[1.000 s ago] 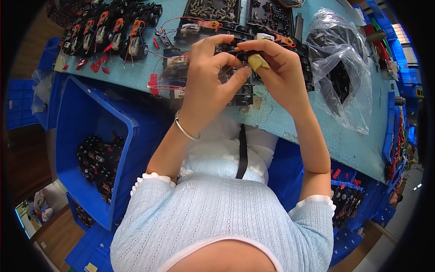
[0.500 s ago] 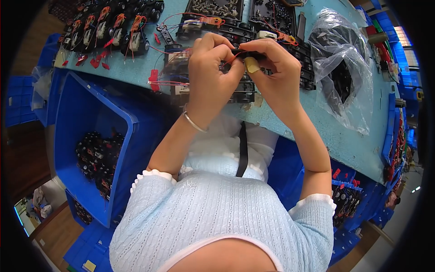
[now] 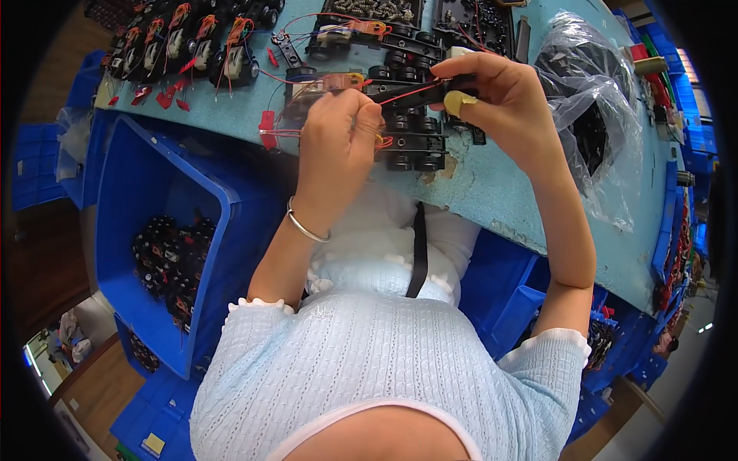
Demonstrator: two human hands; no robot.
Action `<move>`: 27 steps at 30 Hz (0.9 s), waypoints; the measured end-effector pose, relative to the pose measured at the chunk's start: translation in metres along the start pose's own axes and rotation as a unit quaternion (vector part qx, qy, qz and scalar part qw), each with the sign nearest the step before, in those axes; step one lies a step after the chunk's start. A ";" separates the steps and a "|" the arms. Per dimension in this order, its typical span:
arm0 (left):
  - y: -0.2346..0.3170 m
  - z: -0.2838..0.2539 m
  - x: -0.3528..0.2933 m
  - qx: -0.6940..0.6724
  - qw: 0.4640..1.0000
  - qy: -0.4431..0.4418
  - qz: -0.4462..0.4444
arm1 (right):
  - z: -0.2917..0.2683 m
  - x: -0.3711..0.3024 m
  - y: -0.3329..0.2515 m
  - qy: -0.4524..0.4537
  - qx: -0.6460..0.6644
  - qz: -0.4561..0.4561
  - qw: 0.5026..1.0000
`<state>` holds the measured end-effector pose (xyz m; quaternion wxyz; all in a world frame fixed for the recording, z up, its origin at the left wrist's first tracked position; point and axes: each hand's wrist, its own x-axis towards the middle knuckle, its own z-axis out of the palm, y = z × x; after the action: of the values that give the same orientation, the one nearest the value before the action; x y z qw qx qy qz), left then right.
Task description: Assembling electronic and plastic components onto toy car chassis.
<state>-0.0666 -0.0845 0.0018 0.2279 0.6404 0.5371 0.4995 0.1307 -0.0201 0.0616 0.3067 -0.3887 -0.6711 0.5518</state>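
Note:
Over the near edge of the bench my left hand (image 3: 336, 146) is closed, thumb against the curled fingers, at one end of a taut red wire (image 3: 407, 95). My right hand (image 3: 507, 104), with yellow tape on its thumb, holds the end of a black toy-car chassis (image 3: 424, 97) between thumb and forefinger. The wire stretches along that chassis from hand to hand. Just below lies another wheeled chassis (image 3: 415, 144). A red connector (image 3: 267, 129) with pale wires sits left of my left hand. My fingers hide part of the wire's ends.
Wired chassis (image 3: 231, 65) stand in a row at the back left. Trays of screws (image 3: 377, 9) and small black parts (image 3: 480, 27) are at the back. A clear plastic bag (image 3: 592, 115) with black parts lies right. A blue bin (image 3: 211, 180) stands below the bench at left.
My hands, close together before, have moved apart: the left went down and left, the right moved to the right. The red wire now shows stretched between them.

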 end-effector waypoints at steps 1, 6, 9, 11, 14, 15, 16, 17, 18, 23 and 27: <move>0.002 -0.003 -0.001 -0.079 0.993 -0.043 -0.074 | -0.001 0.002 0.002 -0.003 0.003 -0.002 1.000; -0.002 -0.006 0.001 -0.154 0.978 -0.084 -0.113 | -0.005 0.004 0.000 -0.024 -0.015 0.008 1.000; -0.001 -0.009 0.004 -0.153 0.972 -0.115 -0.137 | -0.011 0.003 0.000 -0.037 -0.009 0.018 0.999; -0.001 -0.008 0.006 -0.153 0.968 -0.130 -0.148 | -0.017 0.003 0.002 -0.051 0.031 0.024 0.998; -0.004 -0.007 0.006 -0.175 0.964 -0.143 -0.138 | -0.026 0.001 0.010 -0.068 0.086 0.052 0.993; -0.004 -0.006 0.006 -0.175 0.964 -0.145 -0.137 | -0.026 0.000 0.013 -0.076 0.114 0.067 0.988; -0.005 -0.005 0.005 -0.206 0.959 -0.137 -0.142 | -0.024 -0.002 0.016 -0.074 0.114 0.066 0.989; -0.006 -0.004 0.004 -0.235 0.952 -0.130 -0.146 | -0.019 -0.004 0.019 -0.063 0.101 0.059 0.991; -0.008 -0.003 0.003 -0.264 0.945 -0.124 -0.151 | -0.012 -0.007 0.022 -0.052 0.087 0.051 0.994; -0.015 0.016 -0.003 -0.346 0.919 -0.065 -0.179 | 0.009 -0.011 0.036 -0.022 -0.389 -0.246 0.888; -0.015 0.025 -0.001 -0.343 0.924 -0.061 -0.156 | 0.010 -0.012 0.050 0.052 -0.474 -0.316 0.820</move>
<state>-0.0517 -0.0741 -0.0207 0.5410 0.4608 0.4109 0.5711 0.1375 -0.0308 0.0111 0.2762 -0.2805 -0.9191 0.0171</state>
